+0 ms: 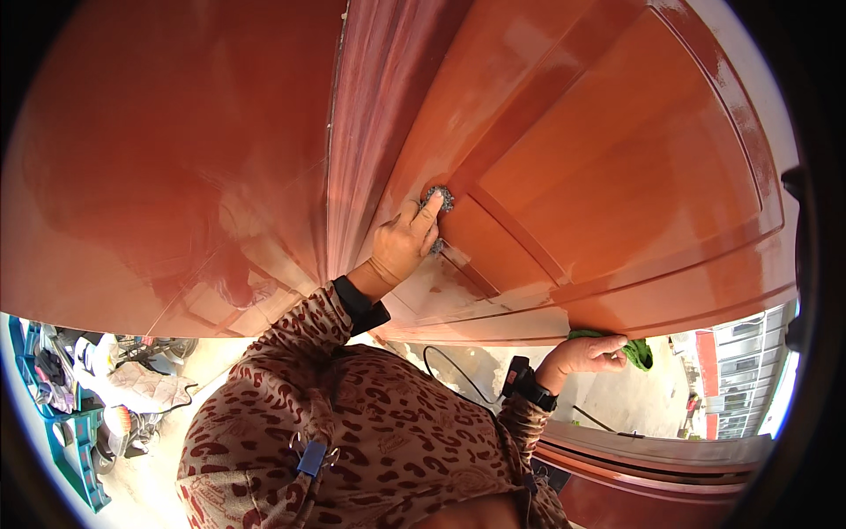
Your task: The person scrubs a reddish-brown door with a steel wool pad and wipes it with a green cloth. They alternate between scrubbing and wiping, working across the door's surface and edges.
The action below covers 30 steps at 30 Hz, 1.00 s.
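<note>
My left hand (pixel 401 246) presses a grey metal-wire scouring pad (pixel 446 198) against a glossy reddish-brown panelled door (pixel 615 152). The pad sits under my fingertips, beside the corner of a recessed panel, and part of it shows below the fingers. At the door's edge, lower right, my right hand (pixel 588 355) holds a green cloth (pixel 638 354) bunched between thumb and fingers. Some of the cloth is hidden behind that hand. Wet-looking patches shine on the door's surface around the pad.
A moulded frame (pixel 380 106) stands left of the door, beside a smooth red panel (pixel 165 132). Lower left are a teal plastic rack (pixel 79 449) and a quilted cover (pixel 142 387) over a vehicle. A dark cable (pixel 456 373) hangs near my body. Behind my right arm lies a sill (pixel 648 449).
</note>
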### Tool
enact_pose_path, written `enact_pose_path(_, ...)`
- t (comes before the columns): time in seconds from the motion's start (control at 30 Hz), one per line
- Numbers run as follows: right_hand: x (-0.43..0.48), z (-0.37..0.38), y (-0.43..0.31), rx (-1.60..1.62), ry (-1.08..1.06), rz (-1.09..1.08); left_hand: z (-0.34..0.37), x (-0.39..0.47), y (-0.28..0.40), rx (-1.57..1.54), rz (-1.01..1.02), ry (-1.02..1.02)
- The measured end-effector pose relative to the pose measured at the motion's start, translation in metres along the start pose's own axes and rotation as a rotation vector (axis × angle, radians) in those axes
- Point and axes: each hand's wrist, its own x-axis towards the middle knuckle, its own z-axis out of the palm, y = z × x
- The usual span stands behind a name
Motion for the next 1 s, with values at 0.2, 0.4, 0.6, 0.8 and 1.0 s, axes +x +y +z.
enact_pose_path(0.2, 0.000, -0.001, 0.002, -0.023, -0.003, -0.019, 0.006, -0.003, 0.001, -0.016, -0.034, 0.097)
enact_pose_path(0.4, 0.000, 0.000, 0.003, -0.006, -0.021, -0.004, 0.003, 0.016, -0.007, -0.107, -0.097, 0.211)
enact_pose_path(0.6, 0.001, -0.001, 0.006, 0.020, -0.016, -0.026, -0.007, 0.012, -0.015, -0.113, -0.207, 0.109)
enact_pose_path(0.8, 0.001, 0.002, 0.003, -0.018, 0.019, -0.041, -0.005, 0.008, -0.018, -0.031, -0.207, 0.079)
enact_pose_path(1.0, 0.000, 0.001, -0.001, -0.012, 0.017, 0.020, -0.009, 0.009, -0.013, 0.026, -0.091, 0.076)
